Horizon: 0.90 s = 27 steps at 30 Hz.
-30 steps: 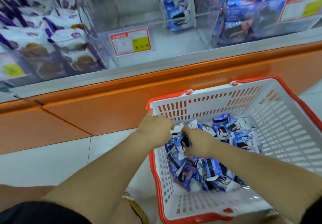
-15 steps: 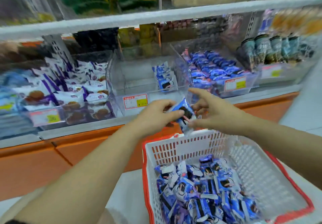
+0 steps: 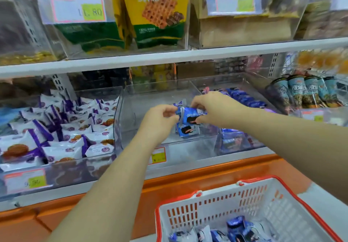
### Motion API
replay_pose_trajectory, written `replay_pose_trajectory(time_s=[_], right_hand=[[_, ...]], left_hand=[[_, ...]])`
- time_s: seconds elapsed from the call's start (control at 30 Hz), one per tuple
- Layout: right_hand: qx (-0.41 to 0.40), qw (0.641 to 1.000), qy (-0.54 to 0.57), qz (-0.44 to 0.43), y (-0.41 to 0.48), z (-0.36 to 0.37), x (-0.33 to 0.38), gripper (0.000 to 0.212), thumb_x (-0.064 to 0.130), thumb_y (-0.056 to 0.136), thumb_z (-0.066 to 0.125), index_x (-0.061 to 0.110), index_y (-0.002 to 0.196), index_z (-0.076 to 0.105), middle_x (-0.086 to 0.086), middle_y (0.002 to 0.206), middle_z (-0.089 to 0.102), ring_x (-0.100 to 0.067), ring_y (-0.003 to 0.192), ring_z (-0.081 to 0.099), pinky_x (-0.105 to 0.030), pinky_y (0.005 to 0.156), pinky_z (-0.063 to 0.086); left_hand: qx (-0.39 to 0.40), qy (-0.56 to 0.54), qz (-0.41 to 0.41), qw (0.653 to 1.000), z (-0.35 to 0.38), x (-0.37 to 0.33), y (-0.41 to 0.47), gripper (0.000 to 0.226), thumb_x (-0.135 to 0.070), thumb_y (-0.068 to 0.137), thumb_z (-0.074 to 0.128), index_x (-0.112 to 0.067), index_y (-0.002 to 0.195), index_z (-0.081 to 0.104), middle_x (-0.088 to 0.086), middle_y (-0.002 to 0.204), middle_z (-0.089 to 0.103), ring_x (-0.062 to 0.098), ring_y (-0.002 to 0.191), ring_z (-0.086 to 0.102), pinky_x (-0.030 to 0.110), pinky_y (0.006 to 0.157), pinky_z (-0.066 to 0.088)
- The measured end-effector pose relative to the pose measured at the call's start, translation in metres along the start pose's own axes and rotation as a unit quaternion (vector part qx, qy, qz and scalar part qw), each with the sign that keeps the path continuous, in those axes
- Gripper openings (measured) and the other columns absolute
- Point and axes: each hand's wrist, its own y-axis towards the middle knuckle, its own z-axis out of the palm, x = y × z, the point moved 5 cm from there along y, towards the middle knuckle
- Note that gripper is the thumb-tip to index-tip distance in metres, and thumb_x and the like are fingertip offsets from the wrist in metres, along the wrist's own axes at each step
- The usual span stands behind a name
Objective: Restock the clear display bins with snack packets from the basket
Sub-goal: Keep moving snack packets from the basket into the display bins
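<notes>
The lower shelf (image 3: 207, 163), white-edged above an orange base (image 3: 188, 185), carries clear bins (image 3: 120, 121) in a row, side by side. The left bin (image 3: 84, 168) is heaped with white-and-purple packets (image 3: 62, 130). The middle bin (image 3: 143, 106) holds only a few blue packets (image 3: 188, 131) toward its right. The right bin (image 3: 263, 142) holds more blue ones, and the far-right bin (image 3: 320, 116) holds cone-shaped packs (image 3: 308, 93). The upper shelf (image 3: 169, 57) bears upper bins (image 3: 75, 52) of yellow-green waffle bags (image 3: 156, 16).

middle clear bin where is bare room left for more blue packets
Bare: left half of the middle bin, between its left wall and the small blue stack. Crowded: the right side, where left hand and right hand hold a packet above that stack. Purple-white packets fill the neighbouring bin.
</notes>
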Motion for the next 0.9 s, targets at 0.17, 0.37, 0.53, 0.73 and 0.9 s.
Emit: replay_pose_trajectory(time_s=[0.17, 0.37, 0.53, 0.73, 0.9], right_hand=[[0.117, 0.961, -0.245, -0.05, 0.047, 0.048, 0.003, 0.03, 0.024, 0.091, 0.062, 0.024, 0.121, 0.06, -0.001, 0.117, 0.063, -0.025, 0.107, 0.059, -0.03, 0.074, 0.036], [0.153, 0.942, -0.296, -0.044, 0.067, 0.091, 0.002, 0.024, 0.009, 0.089, 0.059, 0.014, 0.112, 0.063, -0.008, 0.113, 0.063, -0.029, 0.103, 0.063, -0.033, 0.071, 0.044], [0.107, 0.937, -0.331, -0.032, 0.068, 0.095, 0.0, 0.038, 0.002, 0.092, 0.05, 0.011, 0.128, 0.051, -0.009, 0.121, 0.062, -0.029, 0.112, 0.061, -0.032, 0.073, 0.039], [0.067, 0.944, -0.32, -0.054, 0.059, 0.082, 0.001, 0.032, 0.002, 0.087, 0.055, 0.017, 0.115, 0.055, -0.005, 0.111, 0.065, -0.028, 0.108, 0.061, -0.033, 0.079, 0.037], [-0.109, 0.97, -0.18, -0.117, -0.001, 0.042, 0.014, 0.022, 0.013, 0.084, 0.064, 0.019, 0.105, 0.062, -0.002, 0.093, 0.067, -0.029, 0.086, 0.065, -0.04, 0.072, 0.044]], left_hand=[[0.121, 0.126, -0.08, 0.981, 0.018, 0.03, 0.029, 0.04, -0.017, 0.096, 0.061, -0.016, 0.136, 0.056, 0.01, 0.121, 0.066, 0.025, 0.109, 0.062, 0.026, 0.088, 0.044], [0.223, 0.239, -0.073, 0.942, 0.033, 0.04, 0.04, 0.038, -0.02, 0.097, 0.055, -0.012, 0.135, 0.057, 0.01, 0.126, 0.064, 0.025, 0.116, 0.059, 0.03, 0.097, 0.044], [0.266, 0.254, -0.083, 0.926, 0.048, 0.048, 0.048, 0.05, -0.026, 0.093, 0.057, -0.015, 0.141, 0.048, 0.009, 0.136, 0.058, 0.029, 0.122, 0.055, 0.037, 0.096, 0.047], [0.251, 0.241, -0.082, 0.934, 0.047, 0.047, 0.047, 0.05, -0.024, 0.094, 0.056, -0.018, 0.143, 0.047, 0.009, 0.137, 0.057, 0.029, 0.122, 0.055, 0.036, 0.098, 0.045], [0.142, 0.242, -0.025, 0.96, 0.034, 0.031, 0.033, 0.04, -0.016, 0.096, 0.049, -0.023, 0.135, 0.056, 0.007, 0.13, 0.062, 0.029, 0.112, 0.059, 0.026, 0.084, 0.045]])
